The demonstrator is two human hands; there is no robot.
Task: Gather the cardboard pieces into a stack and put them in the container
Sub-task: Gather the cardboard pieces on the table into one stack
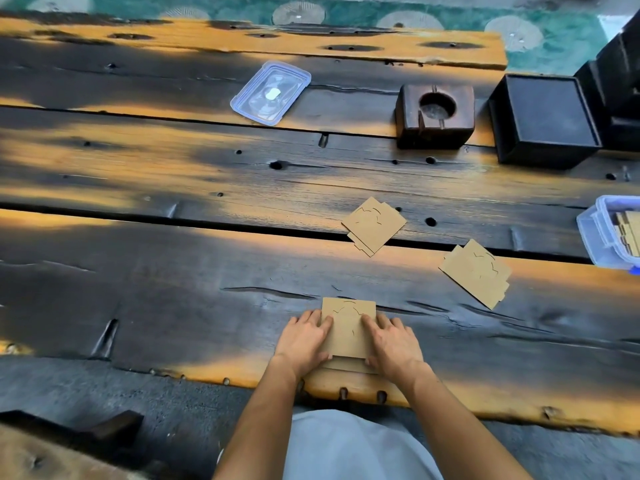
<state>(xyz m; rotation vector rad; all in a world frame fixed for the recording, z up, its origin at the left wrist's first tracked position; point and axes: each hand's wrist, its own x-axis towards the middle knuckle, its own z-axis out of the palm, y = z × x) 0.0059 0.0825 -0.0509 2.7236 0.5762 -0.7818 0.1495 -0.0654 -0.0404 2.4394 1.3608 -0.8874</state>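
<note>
A small stack of brown cardboard pieces point(348, 329) lies near the table's front edge. My left hand point(304, 341) presses its left side and my right hand point(393, 341) its right side, fingers on top and thumbs at the near edge. A loose cardboard piece point(374, 225) lies farther back. Another loose piece point(476, 271) lies to the right. The clear plastic container point(602, 233) stands at the right edge with cardboard pieces inside it.
The container's clear lid point(272, 93) lies at the back of the dark plank table point(173, 278). A wooden block with a round hollow point(434, 114) and a black box point(543, 119) stand at the back right.
</note>
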